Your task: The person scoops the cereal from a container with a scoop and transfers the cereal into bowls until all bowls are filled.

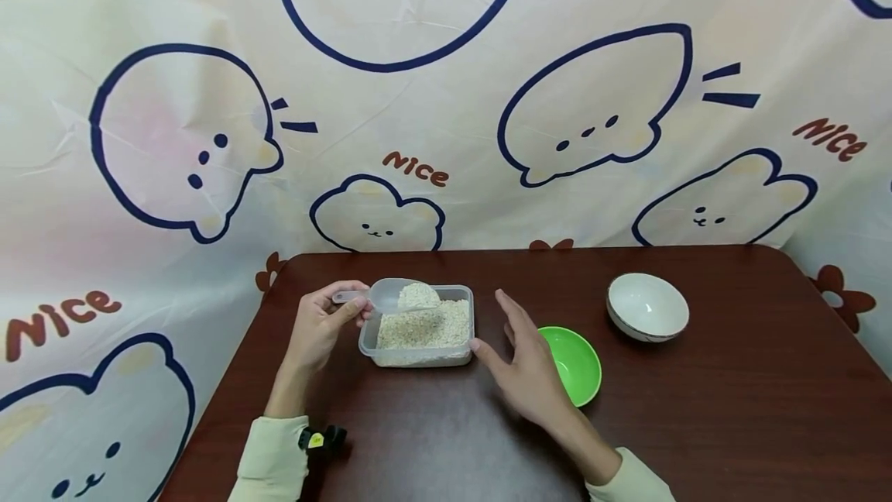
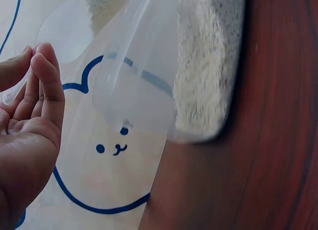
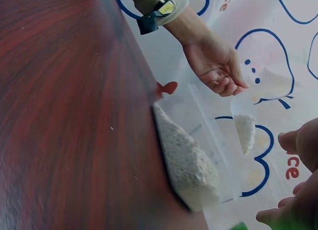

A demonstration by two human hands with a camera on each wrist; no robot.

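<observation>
My left hand pinches the short handle of a translucent plastic scoop. White grains, like rice, fill the far end of the scoop, which is over a clear rectangular container. More of the same grains lie in that container; the right wrist view shows the scoop above its rim. Just right of the container is my right hand, fingers spread and holding nothing. A green bowl sits beside the right hand and is partly hidden behind it.
A white bowl with a dark rim stands at the right, farther back than the green one. The dark brown table runs back to a printed cloth. A small black device is on the left wrist.
</observation>
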